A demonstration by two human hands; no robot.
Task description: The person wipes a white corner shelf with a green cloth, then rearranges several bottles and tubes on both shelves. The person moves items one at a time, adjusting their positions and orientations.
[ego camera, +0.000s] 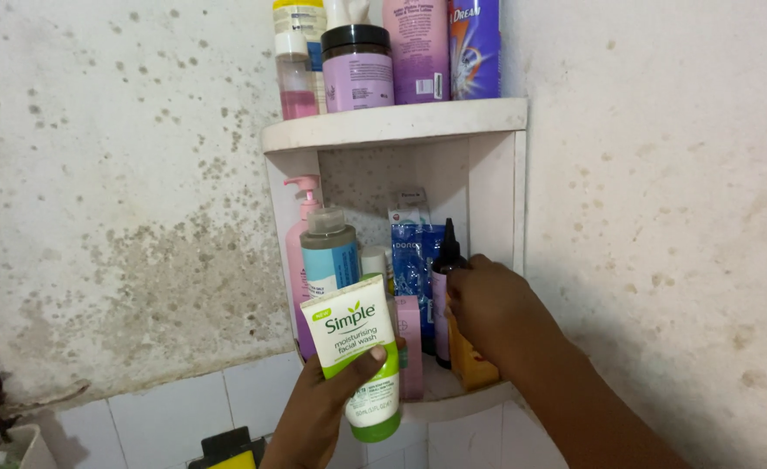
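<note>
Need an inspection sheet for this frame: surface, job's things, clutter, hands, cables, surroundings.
Surface: white corner shelf with two tiers, both crowded; the lower ledge is partly hidden by the hands.
Job's things: white tube with green cap, cap down, held in front of the lower tier; dark bottle with pointed black cap upright on the lower tier.
Clutter: pink pump bottle, blue-labelled bottle, blue sachet, orange box; lilac jar among bottles on the upper tier.
Hands: left hand grips the tube; right hand touches the dark bottle.
Cables: nothing seen.
Surroundings: mould-spotted white walls, white tiles below.
</note>
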